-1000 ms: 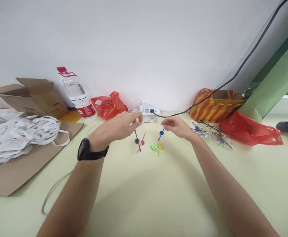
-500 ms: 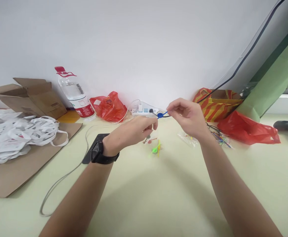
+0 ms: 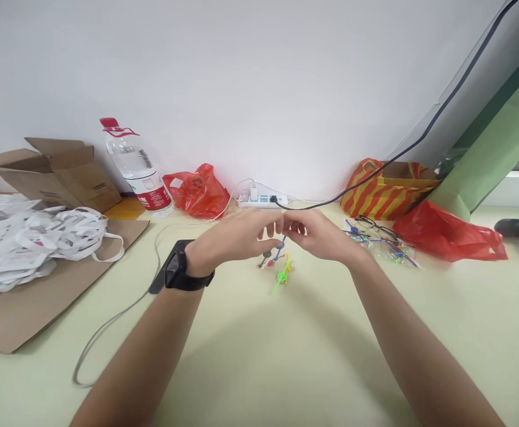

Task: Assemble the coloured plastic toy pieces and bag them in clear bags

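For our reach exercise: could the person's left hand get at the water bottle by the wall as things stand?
Probably yes. The left hand is mid-table, and only bare table and a thin cable lie between it and the bottle.

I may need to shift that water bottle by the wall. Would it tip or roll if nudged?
The water bottle looks tall and narrow, so a push near its red cap could tip it. It seems largely full, so probably heavy and steady against light nudges. On its side, the round body would likely roll across the table.

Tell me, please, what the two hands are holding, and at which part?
Both hands, left hand and right hand, pinch a blue stick at its upper end; the exact grip is hidden.
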### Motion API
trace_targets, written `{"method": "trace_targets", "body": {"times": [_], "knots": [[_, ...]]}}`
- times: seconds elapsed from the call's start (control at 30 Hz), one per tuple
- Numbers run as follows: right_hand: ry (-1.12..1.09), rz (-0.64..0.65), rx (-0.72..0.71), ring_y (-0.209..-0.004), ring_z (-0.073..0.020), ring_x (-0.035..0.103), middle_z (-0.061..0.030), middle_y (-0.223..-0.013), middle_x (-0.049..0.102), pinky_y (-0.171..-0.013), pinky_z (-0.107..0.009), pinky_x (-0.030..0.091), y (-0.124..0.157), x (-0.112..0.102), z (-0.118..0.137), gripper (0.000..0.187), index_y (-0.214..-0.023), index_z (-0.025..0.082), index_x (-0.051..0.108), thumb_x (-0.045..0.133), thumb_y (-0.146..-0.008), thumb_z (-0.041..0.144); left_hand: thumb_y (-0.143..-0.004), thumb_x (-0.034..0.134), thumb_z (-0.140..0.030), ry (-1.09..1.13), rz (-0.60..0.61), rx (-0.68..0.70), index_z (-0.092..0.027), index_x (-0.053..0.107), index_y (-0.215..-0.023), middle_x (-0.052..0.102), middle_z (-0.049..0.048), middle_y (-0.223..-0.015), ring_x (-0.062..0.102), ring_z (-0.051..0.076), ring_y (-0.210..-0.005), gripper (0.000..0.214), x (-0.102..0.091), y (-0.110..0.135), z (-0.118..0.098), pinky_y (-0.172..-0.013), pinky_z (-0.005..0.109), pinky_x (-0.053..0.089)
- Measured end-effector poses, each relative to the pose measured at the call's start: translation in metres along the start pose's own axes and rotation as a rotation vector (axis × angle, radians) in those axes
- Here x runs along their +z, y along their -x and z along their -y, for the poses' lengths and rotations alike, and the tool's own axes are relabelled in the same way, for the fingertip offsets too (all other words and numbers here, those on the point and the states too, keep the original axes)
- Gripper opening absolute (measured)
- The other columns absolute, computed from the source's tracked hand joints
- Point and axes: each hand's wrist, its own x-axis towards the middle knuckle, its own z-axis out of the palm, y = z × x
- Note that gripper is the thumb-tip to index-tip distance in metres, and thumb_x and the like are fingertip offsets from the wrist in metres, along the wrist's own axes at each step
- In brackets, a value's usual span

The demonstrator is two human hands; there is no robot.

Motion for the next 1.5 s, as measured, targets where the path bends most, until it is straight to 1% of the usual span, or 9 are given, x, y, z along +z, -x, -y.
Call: {"method": "trace_targets", "body": {"times": [0.1,0.23,0.43,0.67,0.87,1.0,1.2,1.37,1.5], "knots": [[0.017,0.009,0.028,-0.073,-0.0149,0.057,-0.0006,-0.087,0.069,-0.067,-0.027,0.044,0.001,0.001,-0.001,0.024,-0.101,0.021,0.069,0.051,-0.090,0.010,-0.088,0.073,-0.039,-0.003,0.041,-0.053,-0.026,0.067,-0.116,0.073,0.0033,-0.108,0.067,0.022,-0.090,0.031,-0.005,0.004,0.012,-0.073,0.031,0.048],[0.026,0.044,0.033,-0.078,-0.0159,0.063,-0.0026,-0.098,0.074,-0.072,-0.028,0.047,0.001,0.001,0.004,0.026,-0.109,0.023,0.071,0.051,-0.095,0.014,-0.091,0.066,-0.032,-0.008,0.086,-0.099,-0.025,0.075,-0.102,0.076,0.0038,-0.099,0.068,0.022,-0.090,0.016,-0.009,0.005,0.027,-0.073,0.031,0.049],[0.068,0.085,0.059,-0.084,-0.0185,0.067,-0.0054,-0.112,0.074,-0.075,-0.032,0.049,0.002,0.009,0.003,0.026,-0.123,0.025,0.066,0.054,-0.101,0.028,-0.093,0.061,-0.029,-0.013,-0.011,-0.075,-0.025,0.079,-0.092,0.078,0.0031,-0.092,0.069,0.021,-0.086,0.018,-0.012,0.002,0.034,-0.072,0.031,0.049],[0.223,-0.173,-0.017,-0.085,-0.0203,0.062,-0.0053,-0.098,0.071,-0.074,-0.032,0.045,0.002,0.004,0.012,0.019,-0.105,0.023,0.064,0.047,-0.100,0.015,-0.093,0.063,-0.029,-0.219,-0.255,-0.156,-0.026,0.077,-0.089,0.076,0.0014,-0.086,0.066,0.022,-0.078,0.015,-0.027,0.012,0.004,-0.066,0.032,0.043],[0.160,-0.173,-0.070,-0.081,-0.0196,0.060,-0.0033,-0.088,0.068,-0.073,-0.031,0.045,0.004,-0.006,0.015,0.015,-0.093,0.023,0.063,0.053,-0.095,0.012,-0.095,0.067,-0.035,-0.005,-0.362,-0.063,-0.023,0.076,-0.094,0.077,0.0027,-0.093,0.067,0.019,-0.082,0.015,-0.024,0.007,-0.003,-0.072,0.031,0.049],[0.142,-0.257,-0.105,-0.078,-0.0185,0.059,-0.0026,-0.085,0.066,-0.070,-0.031,0.045,0.005,-0.011,0.015,0.014,-0.092,0.022,0.064,0.054,-0.095,0.013,-0.093,0.071,-0.046,0.343,-0.547,-0.070,-0.024,0.065,-0.132,0.070,0.0103,-0.130,0.068,0.021,-0.106,0.045,-0.001,-0.004,0.029,-0.088,0.032,0.054],[0.113,-0.369,-0.136,-0.080,-0.0187,0.061,-0.0039,-0.089,0.067,-0.074,-0.033,0.049,0.001,-0.009,0.004,0.012,-0.095,0.021,0.066,0.056,-0.096,0.014,-0.076,0.091,-0.039,1.129,-0.030,-0.034,-0.032,0.046,-0.156,0.058,0.0183,-0.148,0.069,0.033,-0.119,0.092,0.071,-0.018,0.071,-0.095,0.043,0.056],[0.137,-0.341,-0.106,-0.091,-0.0209,0.065,-0.0073,-0.108,0.068,-0.079,-0.035,0.053,-0.001,-0.003,-0.016,0.021,-0.113,0.023,0.068,0.058,-0.096,0.017,-0.076,0.092,-0.032,1.323,0.136,-0.178,-0.020,0.070,-0.128,0.074,0.0170,-0.123,0.076,0.026,-0.096,0.057,0.111,-0.019,0.068,-0.081,0.035,0.057],[0.241,-0.405,-0.095,-0.103,-0.0244,0.063,-0.0102,-0.117,0.065,-0.089,-0.039,0.051,0.001,-0.006,-0.017,0.021,-0.112,0.023,0.068,0.059,-0.095,0.016,-0.077,0.092,-0.034,1.377,-0.025,-0.315,-0.017,0.073,-0.117,0.076,0.0157,-0.120,0.077,0.026,-0.097,0.047,0.116,-0.018,0.079,-0.082,0.035,0.057]]}}
